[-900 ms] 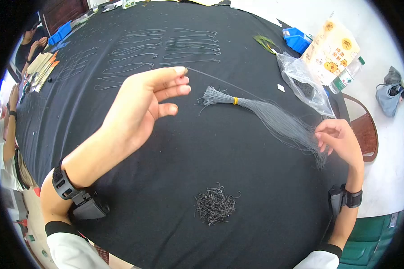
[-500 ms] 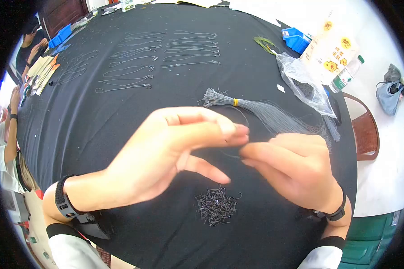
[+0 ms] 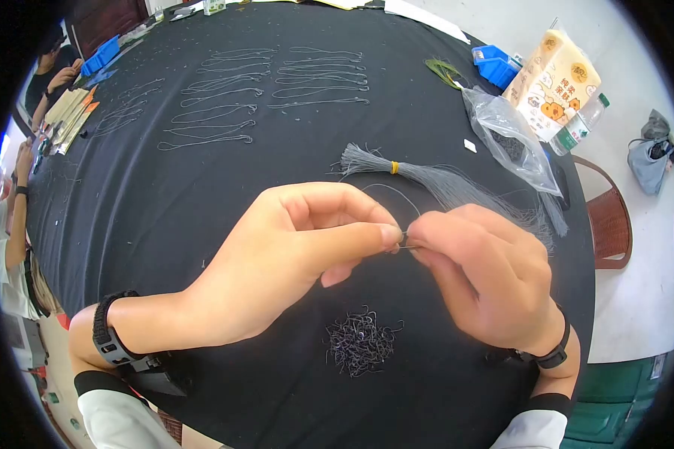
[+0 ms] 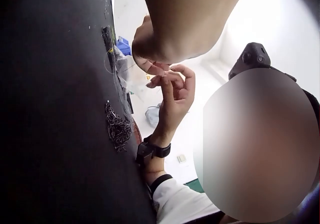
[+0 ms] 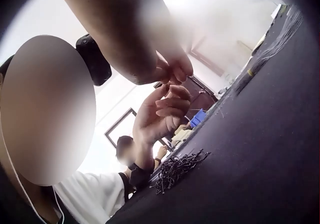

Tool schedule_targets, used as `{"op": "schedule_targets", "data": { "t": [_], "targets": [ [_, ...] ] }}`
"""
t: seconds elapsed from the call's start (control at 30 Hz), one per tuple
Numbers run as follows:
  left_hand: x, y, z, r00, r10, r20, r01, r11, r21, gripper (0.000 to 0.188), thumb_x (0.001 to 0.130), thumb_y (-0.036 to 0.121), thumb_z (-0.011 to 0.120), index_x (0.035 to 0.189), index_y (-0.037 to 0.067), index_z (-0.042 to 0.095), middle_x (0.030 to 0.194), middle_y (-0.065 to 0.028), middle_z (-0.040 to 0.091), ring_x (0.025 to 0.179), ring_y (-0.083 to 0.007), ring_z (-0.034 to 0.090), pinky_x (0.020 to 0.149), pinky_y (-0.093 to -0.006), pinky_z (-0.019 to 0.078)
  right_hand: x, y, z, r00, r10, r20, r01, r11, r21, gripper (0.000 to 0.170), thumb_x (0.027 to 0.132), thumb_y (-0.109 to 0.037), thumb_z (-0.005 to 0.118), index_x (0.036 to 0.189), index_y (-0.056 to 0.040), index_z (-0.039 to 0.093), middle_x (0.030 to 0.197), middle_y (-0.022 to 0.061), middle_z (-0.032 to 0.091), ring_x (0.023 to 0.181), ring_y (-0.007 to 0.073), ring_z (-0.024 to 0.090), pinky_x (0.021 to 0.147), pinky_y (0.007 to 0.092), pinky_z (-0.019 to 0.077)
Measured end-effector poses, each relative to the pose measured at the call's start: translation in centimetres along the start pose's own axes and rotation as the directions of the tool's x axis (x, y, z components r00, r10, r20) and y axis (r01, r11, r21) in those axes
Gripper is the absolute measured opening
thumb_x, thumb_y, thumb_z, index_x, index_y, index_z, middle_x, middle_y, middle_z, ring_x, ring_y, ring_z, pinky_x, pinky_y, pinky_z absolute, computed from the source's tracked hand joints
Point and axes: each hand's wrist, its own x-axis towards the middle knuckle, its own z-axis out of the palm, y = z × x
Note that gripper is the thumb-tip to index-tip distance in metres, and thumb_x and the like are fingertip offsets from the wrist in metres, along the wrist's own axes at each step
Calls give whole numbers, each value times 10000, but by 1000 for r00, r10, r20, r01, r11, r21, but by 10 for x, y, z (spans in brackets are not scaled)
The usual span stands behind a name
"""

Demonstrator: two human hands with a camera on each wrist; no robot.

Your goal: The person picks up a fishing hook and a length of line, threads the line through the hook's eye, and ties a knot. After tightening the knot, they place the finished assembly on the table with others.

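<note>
1. Pinched thin grey line (image 3: 402,194) between thumb and fingers of left hand (image 3: 269,262), raised over table (image 3: 262,393), just beyond hook pile (image 3: 361,343).
2. Pinched same line in closed fingers of right hand (image 3: 494,277), beside left fingertips, also beyond hook pile; curved slack in an arc past both hands.
3. Saw strand bundle (image 3: 445,183) lying farther beyond hook pile, bound with yellow band (image 3: 395,168).
4. Noted looped lines (image 3: 217,113) in rows, far beyond hook pile and left.
5. Could not tell exact fingertip contact; too small.
</note>
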Motion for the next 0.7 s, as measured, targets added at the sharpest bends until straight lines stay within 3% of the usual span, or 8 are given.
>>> {"op": "schedule_targets", "data": {
  "t": [0.27,0.37,0.47,0.7],
  "targets": [
    [-3,5,7,998,36,-60,-33,998,49,80,850,40,623,923,8,629,768,-3,596,612,-32,439,533,-185,316,0,-2,-3,999,-42,-5,42,997,-71,276,658,123,695,909,41,618,724,121,629,595,237,619,512,285,496],
    [-2,1,6,991,128,-40,-124,988,91,75,853,41,618,919,6,627,775,-12,605,609,-34,447,534,-181,318,0,-4,-1,999,-37,-9,37,998,-47,277,654,125,694,906,41,615,700,117,617,586,234,614,506,281,492],
    [-1,0,6,982,182,-53,-174,976,130,75,855,43,614,918,4,624,784,-30,619,625,-47,498,525,-182,350,0,-5,-1,999,-40,20,40,999,2,281,656,130,689,909,41,606,686,112,603,574,233,603,497,281,484],
    [-2,4,5,993,117,-25,-115,988,99,97,859,27,577,934,-28,602,804,-90,636,709,-125,625,436,-201,455,-3,-3,3,999,-38,24,38,999,-16,324,678,130,685,965,46,562,716,114,600,552,234,578,482,288,470]
  ]
}}
